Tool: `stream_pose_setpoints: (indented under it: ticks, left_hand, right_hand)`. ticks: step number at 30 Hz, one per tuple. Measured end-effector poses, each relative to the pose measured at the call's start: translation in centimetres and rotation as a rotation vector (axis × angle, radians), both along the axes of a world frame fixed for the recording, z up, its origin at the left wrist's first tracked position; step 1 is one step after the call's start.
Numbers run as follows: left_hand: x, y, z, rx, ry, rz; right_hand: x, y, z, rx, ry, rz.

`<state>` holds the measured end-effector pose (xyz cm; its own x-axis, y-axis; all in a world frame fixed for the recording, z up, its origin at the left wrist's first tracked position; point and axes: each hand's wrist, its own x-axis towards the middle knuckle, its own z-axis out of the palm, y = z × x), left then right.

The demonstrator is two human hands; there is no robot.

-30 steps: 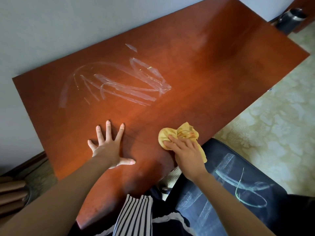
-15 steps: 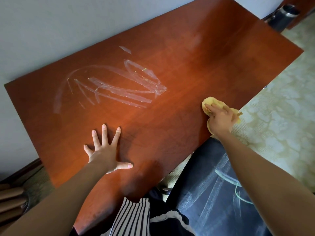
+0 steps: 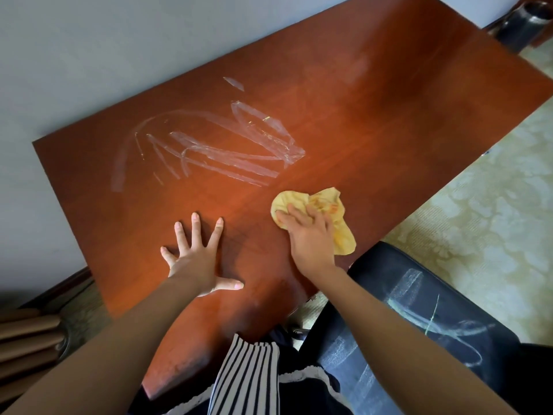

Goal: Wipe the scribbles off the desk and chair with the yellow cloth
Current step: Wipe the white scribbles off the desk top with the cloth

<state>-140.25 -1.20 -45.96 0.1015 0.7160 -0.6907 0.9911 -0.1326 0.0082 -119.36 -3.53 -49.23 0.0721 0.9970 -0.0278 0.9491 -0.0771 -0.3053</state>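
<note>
A reddish-brown wooden desk (image 3: 374, 121) fills the middle of the view. White scribbles (image 3: 227, 148) cover its left-centre part. A crumpled yellow cloth (image 3: 326, 205) lies on the desk near its front edge, just right of and below the scribbles. My right hand (image 3: 308, 238) presses down on the cloth with straight fingers. Spread flat on the bare wood to the left of the cloth lies my left hand (image 3: 197, 256). A dark chair seat (image 3: 398, 319) at the lower right carries white and green scribbles (image 3: 431, 322).
A pale grey wall (image 3: 119, 49) runs behind the desk. Patterned cream flooring (image 3: 478, 220) lies to the right. A dark cylindrical bin (image 3: 523, 22) stands at the top right corner. Brown rolled tubes (image 3: 27, 339) sit at the lower left. Striped clothing (image 3: 248, 375) shows below.
My right hand swept the cloth right along the desk's front edge, then back left to below the scribbles. My left hand stayed flat on the desk.
</note>
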Motion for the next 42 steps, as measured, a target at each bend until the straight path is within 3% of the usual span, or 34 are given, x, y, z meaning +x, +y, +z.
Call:
stream_pose_setpoints:
  ticks: [3, 9, 13, 23, 28, 32, 36, 42]
  left_hand:
    - [-0.2, 0.0, 0.1, 0.026, 0.012, -0.027]
    - [-0.7, 1.4, 0.7, 0.237, 0.045, -0.119]
    - [-0.6, 3.5, 0.5, 0.225, 0.019, -0.021]
    - [-0.1, 5.8, -2.7, 0.399, -0.166, 0.108]
    - [-0.3, 5.4, -4.4, 0.548, -0.184, 0.107]
    - [-0.7, 5.7, -5.1, 0.616, -0.224, 0.129]
    - [-0.8, 5.9, -5.2, 0.659, -0.255, 0.146]
    - [-0.8, 6.0, -5.4, 0.672, -0.247, 0.155]
  right_hand:
    - [-1.8, -2.2, -0.7, 0.190, -0.074, 0.134]
    - [1.3, -3.7, -1.3, 0.305, -0.178, 0.354]
    - [5.0, -1.4, -0.9, 0.346, -0.199, 0.236]
    - [8.1, 8.0, 1.3, -0.058, -0.212, -0.047]
    - [7.2, 11.9, 0.5, -0.072, -0.140, -0.201]
    - [5.0, 13.8, 0.1, 0.037, -0.054, -0.250]
    - [1.6, 13.9, -0.6, 0.153, 0.005, -0.154]
    - [-2.7, 10.2, -1.4, 0.302, -0.012, 0.223]
